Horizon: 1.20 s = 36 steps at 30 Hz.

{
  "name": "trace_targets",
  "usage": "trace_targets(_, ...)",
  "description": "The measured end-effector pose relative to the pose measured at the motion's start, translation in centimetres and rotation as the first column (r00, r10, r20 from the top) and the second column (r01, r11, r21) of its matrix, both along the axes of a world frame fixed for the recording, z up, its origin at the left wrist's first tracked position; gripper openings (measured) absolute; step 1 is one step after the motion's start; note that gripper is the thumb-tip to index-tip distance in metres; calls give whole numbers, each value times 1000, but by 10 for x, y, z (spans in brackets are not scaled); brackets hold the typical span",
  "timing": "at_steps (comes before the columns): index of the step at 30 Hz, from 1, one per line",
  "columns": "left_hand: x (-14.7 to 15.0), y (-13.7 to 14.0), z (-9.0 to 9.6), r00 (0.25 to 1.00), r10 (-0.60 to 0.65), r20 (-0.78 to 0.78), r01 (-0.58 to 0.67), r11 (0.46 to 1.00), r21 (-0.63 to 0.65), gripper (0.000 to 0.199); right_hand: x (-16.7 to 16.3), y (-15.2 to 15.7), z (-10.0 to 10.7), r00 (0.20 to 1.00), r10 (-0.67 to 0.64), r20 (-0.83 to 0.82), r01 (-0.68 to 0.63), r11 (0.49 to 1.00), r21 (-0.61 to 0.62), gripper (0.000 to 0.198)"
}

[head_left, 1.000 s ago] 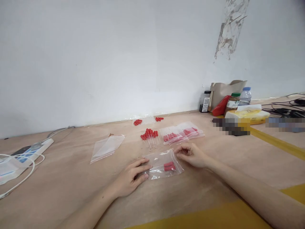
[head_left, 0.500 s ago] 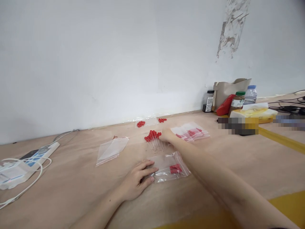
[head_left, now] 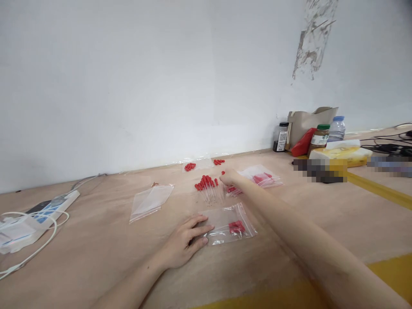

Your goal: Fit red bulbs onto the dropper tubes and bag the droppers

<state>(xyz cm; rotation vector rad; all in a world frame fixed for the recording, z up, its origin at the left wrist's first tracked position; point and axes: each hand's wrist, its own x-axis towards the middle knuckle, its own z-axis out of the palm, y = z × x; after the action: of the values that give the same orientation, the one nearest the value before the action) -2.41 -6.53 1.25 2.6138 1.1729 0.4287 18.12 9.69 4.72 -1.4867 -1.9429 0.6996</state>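
Observation:
My left hand lies flat with its fingers apart, fingertips on the left edge of a clear zip bag. Inside that bag are several droppers with red bulbs. Farther back, my right hand is closed, and a red dropper bulb shows at its fingertips; the tube below is hard to see. Just left of it, a fanned row of glass droppers lies on the table, red bulbs pointing away from me. Filled bags of droppers lie partly behind my right hand.
Flat clear bags lie to the left, and loose red bulbs sit on plastic by the wall. A power strip with white cables is at far left. Bottles, a jar and a tissue pack stand at back right.
My right hand has moved slightly right and back, away from the dropper row, with a red bulb now showing at its fingertips. My left hand has stayed on the bag.

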Motion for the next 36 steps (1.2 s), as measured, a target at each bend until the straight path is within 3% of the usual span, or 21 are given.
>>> trace_targets(4, -1, -1, 2, 1000, 5, -16, -5, 1000, -4, 34, 46, -34, 5, 981, -122, -151, 120, 992, -23, 57)
trace_targets(6, -1, -1, 2, 1000, 10, -17, -10, 1000, -13, 34, 68, -56, -3, 902, -130, -411, 125, 991, -39, 60)
trace_targets(9, -1, 0, 2, 999, 16, -27, -17, 999, -31, 33, 89, -84, -25, 777, -170, -606, 189, 981, -33, 57)
trace_targets(14, -2, 0, 1, 998, 25, -59, -27, 999, -32, 34, 90, -100, -55, 679, -131, -722, 183, 983, -5, 57)
trace_targets(20, 0, -1, 3, 997, 32, -69, -35, 999, -36, 34, 77, -101, -65, 646, -41, -762, 17, 999, -40, 54)
trace_targets(23, 1, -1, 2, 997, 36, -66, -38, 999, -31, 35, 81, -104, -63, 675, 2, -738, -111, 989, -99, 47)
trace_targets(26, 1, -2, 2, 998, 37, -55, -38, 999, -25, 37, 91, -105, -57, 766, 76, -638, -204, 970, -130, 42)
trace_targets(31, 1, -3, 2, 998, 49, -41, -50, 999, -15, 40, 105, -102, -46, 912, 207, -355, -217, 976, 10, 32)
trace_targets(36, 2, -3, 3, 998, 55, -41, -55, 998, -5, 40, 96, -103, -51, 921, 265, -286, -266, 963, 38, 24)
